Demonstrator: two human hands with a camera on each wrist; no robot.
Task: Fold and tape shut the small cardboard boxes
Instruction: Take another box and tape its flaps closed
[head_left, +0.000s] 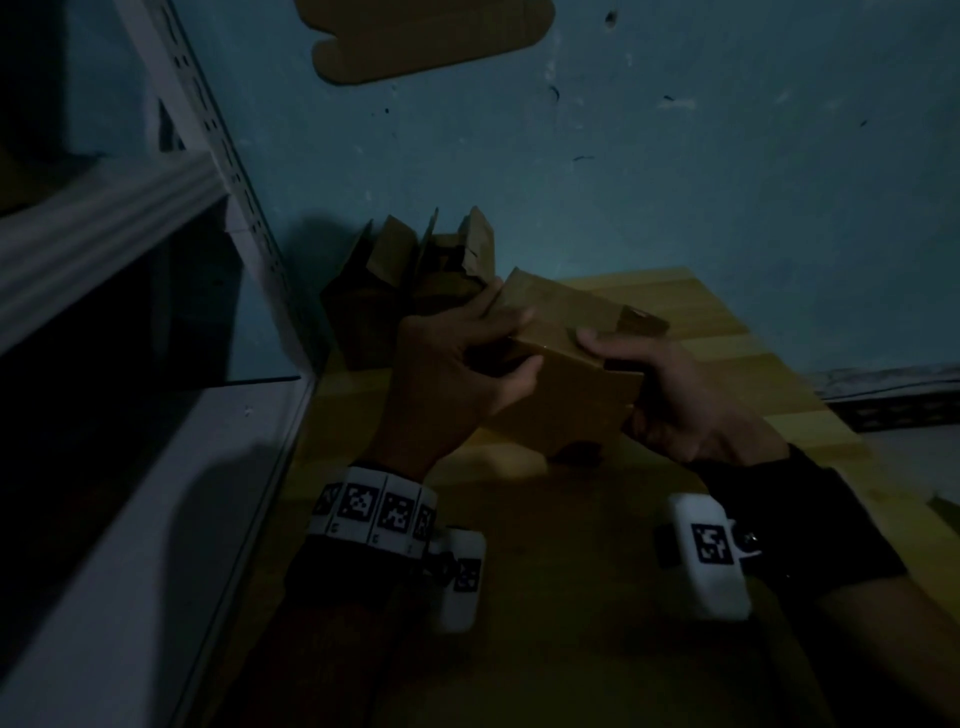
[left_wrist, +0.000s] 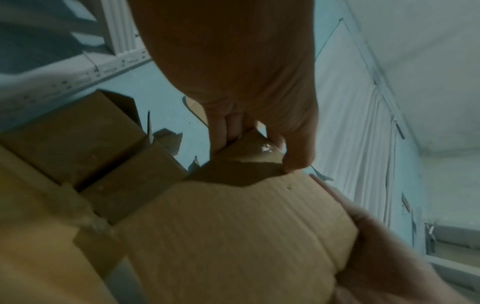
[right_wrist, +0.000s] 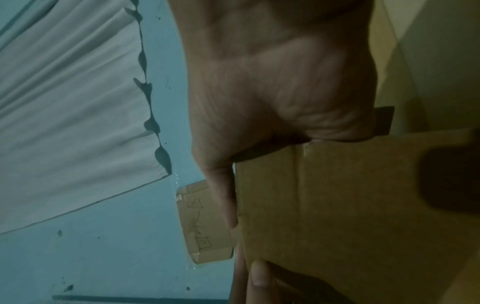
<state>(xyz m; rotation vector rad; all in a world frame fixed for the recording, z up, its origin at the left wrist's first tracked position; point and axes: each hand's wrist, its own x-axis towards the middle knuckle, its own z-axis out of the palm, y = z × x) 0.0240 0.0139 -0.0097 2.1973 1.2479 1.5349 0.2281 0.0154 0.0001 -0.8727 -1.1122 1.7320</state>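
A: Where is the small cardboard box (head_left: 561, 374)?

B: Held up above the yellow worktop (head_left: 727, 332), between both hands, in dim light.

A: And each grip?

B: The left hand (head_left: 457, 374) grasps the box's left end, thumb on the near face, fingers curled over the top edge. The right hand (head_left: 670, 395) grasps the right end, thumb on top.

A: Anything behind?

B: More open boxes (head_left: 415, 291) stand by the blue wall (head_left: 675, 182), beside a white metal shelf (head_left: 130, 218).
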